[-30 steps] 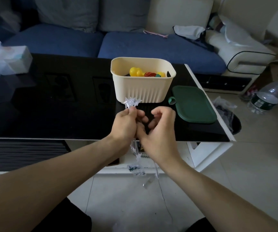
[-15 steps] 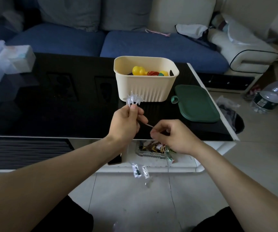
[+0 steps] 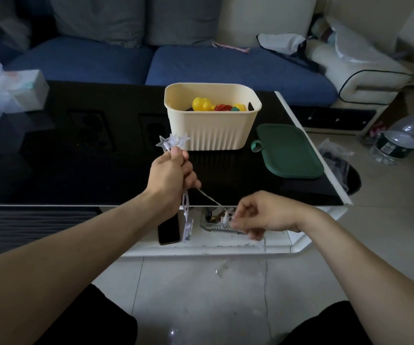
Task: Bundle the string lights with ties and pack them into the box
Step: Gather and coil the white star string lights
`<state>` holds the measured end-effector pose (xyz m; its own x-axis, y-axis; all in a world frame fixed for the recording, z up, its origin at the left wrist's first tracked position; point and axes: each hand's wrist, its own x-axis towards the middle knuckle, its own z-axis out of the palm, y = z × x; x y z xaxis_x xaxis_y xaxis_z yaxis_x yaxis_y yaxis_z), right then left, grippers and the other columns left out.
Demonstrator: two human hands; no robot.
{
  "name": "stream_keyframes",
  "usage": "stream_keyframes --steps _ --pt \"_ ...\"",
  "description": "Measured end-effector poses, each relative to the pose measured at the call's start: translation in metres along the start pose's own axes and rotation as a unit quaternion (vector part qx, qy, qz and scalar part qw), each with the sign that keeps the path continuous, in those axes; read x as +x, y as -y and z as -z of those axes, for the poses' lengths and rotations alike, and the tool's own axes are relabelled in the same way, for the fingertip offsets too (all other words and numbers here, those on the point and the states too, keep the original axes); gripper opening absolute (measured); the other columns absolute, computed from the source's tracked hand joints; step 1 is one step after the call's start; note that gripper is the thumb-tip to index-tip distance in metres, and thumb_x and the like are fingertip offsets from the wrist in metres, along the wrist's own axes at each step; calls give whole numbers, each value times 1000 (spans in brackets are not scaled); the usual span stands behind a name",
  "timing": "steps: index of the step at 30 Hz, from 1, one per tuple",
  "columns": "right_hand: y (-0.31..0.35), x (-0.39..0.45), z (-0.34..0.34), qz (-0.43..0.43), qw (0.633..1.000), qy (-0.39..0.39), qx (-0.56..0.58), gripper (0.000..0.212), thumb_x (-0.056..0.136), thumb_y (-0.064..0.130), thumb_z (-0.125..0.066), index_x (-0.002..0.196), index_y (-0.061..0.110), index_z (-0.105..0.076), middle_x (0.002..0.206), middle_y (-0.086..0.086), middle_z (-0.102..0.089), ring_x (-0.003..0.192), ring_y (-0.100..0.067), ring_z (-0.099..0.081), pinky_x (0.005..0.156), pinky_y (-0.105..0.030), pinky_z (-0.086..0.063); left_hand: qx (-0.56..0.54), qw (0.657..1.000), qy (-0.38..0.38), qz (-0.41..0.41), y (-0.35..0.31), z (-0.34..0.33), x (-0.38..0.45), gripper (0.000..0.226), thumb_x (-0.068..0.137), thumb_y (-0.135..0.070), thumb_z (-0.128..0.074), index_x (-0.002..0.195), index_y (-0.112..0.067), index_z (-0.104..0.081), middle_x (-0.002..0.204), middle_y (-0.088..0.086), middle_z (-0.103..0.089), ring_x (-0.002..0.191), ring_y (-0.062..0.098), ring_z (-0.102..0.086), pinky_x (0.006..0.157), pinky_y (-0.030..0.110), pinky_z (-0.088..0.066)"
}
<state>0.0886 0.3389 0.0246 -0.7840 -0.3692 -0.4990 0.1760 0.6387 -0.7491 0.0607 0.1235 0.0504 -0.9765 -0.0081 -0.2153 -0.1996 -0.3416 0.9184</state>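
The left hand is raised over the near edge of the black glass table, its grip curled round a gathered bunch of string lights, whose clear star-shaped bulbs stick out above the fist just beside the near left corner of the box. More of the strand hangs below the fist, with a clear bulb dangling in front of the table's lower shelf. A thin wire runs taut from the left fist down and to the right to the right hand, which is lower and nearer, off the table's near edge; its fingers are curled and pinch the strand, though motion blur hides exactly how. From that hand the wire drops toward the tiled floor, where more clear bulbs lie. The cream ribbed box stands open on the table toward its right side, holding yellow, red and green items. Its dark green lid lies flat on the table just to the right of it. A dark phone lies on the white lower shelf, below the left wrist. A blue sofa runs behind the table, and a plastic water bottle stands on the floor at far right.
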Motion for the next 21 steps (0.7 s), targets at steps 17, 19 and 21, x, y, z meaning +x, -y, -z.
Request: stream_keyframes --steps 17,19,21 --pt "-24 -3 24 52 989 -111 88 22 69 23 -85 79 6 -77 76 -17 -75 60 -21 -66 63 -30 -58 15 998 37 38 8 1 3 35 108 -25 -31 77 -15 -44 50 -3 -31 39 11 -23 39 21 -20" --pt "-21 2 19 75 985 -124 91 19 73 26 -83 82 10 -79 76 -15 -75 63 -22 -64 64 -30 -56 26 999 35 30 10 -1 0 34 108 -23 -31 78 -14 -44 55 1 -36 43 14 -30 42 24 -26" --pt "-15 4 15 100 983 -131 75 16 77 27 -80 86 14 -80 78 -10 -76 64 -19 -63 65 -29 -55 41 999 29 18 11 -4 -2 34 108 -22 -31 79 -13 -45 58 3 -42 46 17 -40 46 28 -38"
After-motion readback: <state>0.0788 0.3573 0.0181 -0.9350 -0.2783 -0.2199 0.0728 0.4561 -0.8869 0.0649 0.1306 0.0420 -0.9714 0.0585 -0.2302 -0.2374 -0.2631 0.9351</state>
